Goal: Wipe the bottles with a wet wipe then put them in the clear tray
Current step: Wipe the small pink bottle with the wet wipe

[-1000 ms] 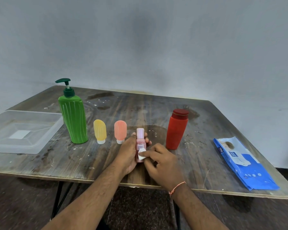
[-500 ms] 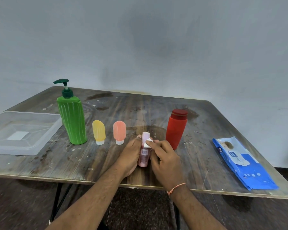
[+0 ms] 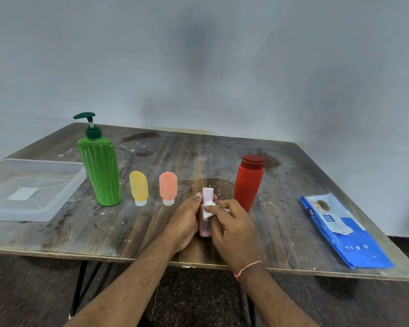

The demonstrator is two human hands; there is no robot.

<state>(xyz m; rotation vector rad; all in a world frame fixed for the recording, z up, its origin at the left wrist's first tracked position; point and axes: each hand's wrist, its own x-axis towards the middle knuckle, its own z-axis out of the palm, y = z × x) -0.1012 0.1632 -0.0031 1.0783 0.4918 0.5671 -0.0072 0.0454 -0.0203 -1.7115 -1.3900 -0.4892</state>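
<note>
A small pink bottle (image 3: 206,226) stands upright near the table's front edge. My left hand (image 3: 187,220) grips it from the left side. My right hand (image 3: 232,226) pinches a folded white wet wipe (image 3: 208,208) and presses it against the bottle's upper body, just below the pale cap. A green pump bottle (image 3: 100,171), a yellow tube (image 3: 139,188), an orange tube (image 3: 168,188) and a red bottle (image 3: 248,182) stand in a row behind. The clear tray (image 3: 64,194) sits at the far left with no bottle in it.
A blue pack of wet wipes (image 3: 345,234) lies flat near the table's right edge. The worn wooden table (image 3: 104,232) has a front edge just below my wrists. A grey wall rises behind the table.
My right hand has slid the wipe down from the bottle's cap to its upper body. A second ago the wipe was lower on the body. My left hand kept its grip.
</note>
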